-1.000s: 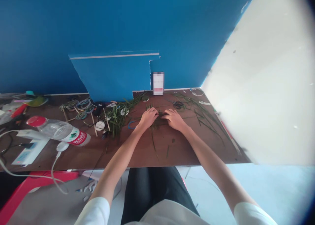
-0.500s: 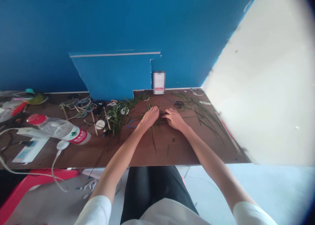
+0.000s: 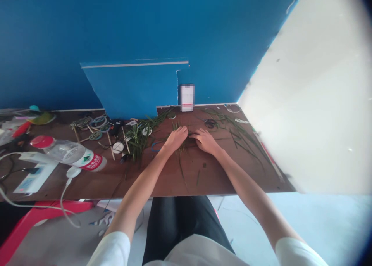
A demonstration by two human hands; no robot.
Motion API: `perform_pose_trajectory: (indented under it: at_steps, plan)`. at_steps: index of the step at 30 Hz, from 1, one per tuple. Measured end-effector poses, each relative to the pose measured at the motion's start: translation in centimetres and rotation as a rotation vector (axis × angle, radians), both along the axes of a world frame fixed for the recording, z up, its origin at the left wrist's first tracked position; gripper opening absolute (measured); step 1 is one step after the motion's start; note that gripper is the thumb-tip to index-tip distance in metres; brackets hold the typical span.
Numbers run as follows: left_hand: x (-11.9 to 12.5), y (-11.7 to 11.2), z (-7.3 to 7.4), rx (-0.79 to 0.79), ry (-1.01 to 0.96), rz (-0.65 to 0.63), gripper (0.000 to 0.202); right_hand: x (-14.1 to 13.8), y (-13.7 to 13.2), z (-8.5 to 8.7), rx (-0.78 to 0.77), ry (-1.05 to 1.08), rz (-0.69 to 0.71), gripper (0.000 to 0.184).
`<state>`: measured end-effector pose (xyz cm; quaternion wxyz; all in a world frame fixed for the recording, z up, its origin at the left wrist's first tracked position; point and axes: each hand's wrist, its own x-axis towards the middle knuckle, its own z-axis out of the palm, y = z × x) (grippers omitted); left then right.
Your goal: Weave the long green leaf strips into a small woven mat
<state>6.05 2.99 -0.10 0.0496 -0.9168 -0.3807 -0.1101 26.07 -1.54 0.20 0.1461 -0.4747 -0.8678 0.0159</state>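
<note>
Several narrow green leaf strips point(image 3: 181, 149) lie crossed like a small piece of weaving on the brown table. My left hand point(image 3: 177, 139) rests over them, its fingers bent and closed on the strips, hiding much of the crossing. Just to the right, my right hand point(image 3: 205, 139) has its thumb and fingers drawn together at the strips' right side, pinching a strip end. A small gap separates the two hands. Behind the right hand lie dark-handled scissors point(image 3: 210, 123). A blue ring point(image 3: 156, 146) sits left of my left wrist.
A heap of green leaves point(image 3: 138, 138) lies to the left, with more loose leaves point(image 3: 247, 142) to the right. Further left are a plastic bottle point(image 3: 68, 152) on its side, a power strip point(image 3: 36, 177) and cables. A phone point(image 3: 187, 97) leans against the blue wall.
Hardly anything differs. Both hands stay at the leaf strips, with only a slight shift of the whole view.
</note>
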Motion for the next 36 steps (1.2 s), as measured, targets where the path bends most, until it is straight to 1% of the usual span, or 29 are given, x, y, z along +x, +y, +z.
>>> perform_pose_trajectory:
  at_steps: [5, 7, 10, 14, 20, 23, 28, 31, 36]
  plan:
    - [0.1, 0.2, -0.3, 0.095, 0.061, -0.025, 0.018, -0.1, -0.1, 0.2, 0.0, -0.037, -0.012, 0.046]
    - [0.0, 0.4, -0.4, 0.108, 0.063, -0.041, 0.019, -0.2, -0.1, 0.3, 0.0, -0.044, -0.014, 0.046]
    - [-0.2, 0.6, -0.6, 0.079, 0.027, -0.068, 0.02, -0.3, -0.2, 0.3, -0.006, -0.045, -0.014, 0.047]
    - [-0.4, 0.9, -0.7, 0.001, -0.067, -0.095, 0.018, -0.4, -0.2, 0.3, -0.009, -0.038, -0.026, 0.047]
    - [-0.9, 0.9, -0.2, -0.087, -0.257, -0.018, 0.013, -0.4, -0.2, 0.4, 0.004, -0.032, -0.04, 0.043]
    - [-1.3, 0.8, 0.0, -0.118, -0.318, 0.021, 0.012, -0.4, -0.2, 0.4, 0.006, -0.024, -0.045, 0.043]
    - [-1.4, 0.6, -0.3, -0.138, -0.348, -0.002, 0.008, -0.5, -0.2, 0.2, 0.009, -0.008, -0.022, 0.043]
    - [-1.1, 0.7, -0.8, -0.121, -0.355, -0.011, 0.011, -0.5, -0.2, 0.1, 0.0, -0.006, -0.018, 0.044]
    - [-0.7, 0.8, -1.2, -0.096, -0.281, -0.03, 0.015, -0.4, -0.1, 0.1, -0.006, -0.003, -0.01, 0.044]
